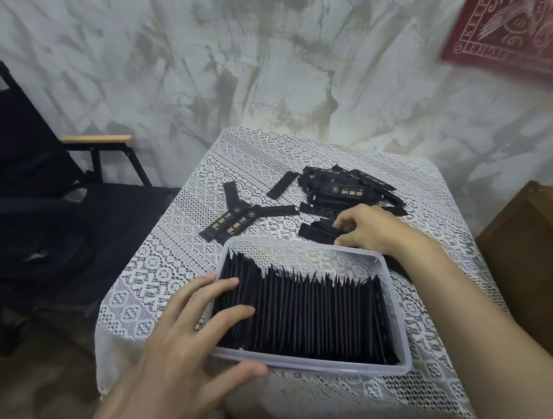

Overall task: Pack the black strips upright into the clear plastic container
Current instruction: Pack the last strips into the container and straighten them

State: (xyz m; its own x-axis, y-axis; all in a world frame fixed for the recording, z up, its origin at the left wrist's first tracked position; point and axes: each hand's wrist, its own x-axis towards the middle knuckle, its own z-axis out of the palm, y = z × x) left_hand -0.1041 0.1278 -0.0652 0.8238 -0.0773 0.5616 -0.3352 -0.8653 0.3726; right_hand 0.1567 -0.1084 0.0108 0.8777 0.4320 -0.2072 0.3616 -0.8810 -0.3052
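Observation:
A clear plastic container (387,370) sits at the near side of the table, filled with a row of several black strips (318,317) standing upright. My left hand (192,330) rests at its near left corner, straight fingers lying on the leftmost strips and thumb against the front wall. My right hand (366,228) reaches past the far rim and grips a small bundle of black strips (317,232) lying on the cloth. A loose pile of strips (339,190) lies further back, and a few single strips (235,222) lie to the left.
A white lace cloth (159,258) covers the small table. A black folding chair (30,181) stands at the left. A brown wooden cabinet (545,260) is at the right. A grey mottled wall rises behind, with a red hanging (536,32) at the top right.

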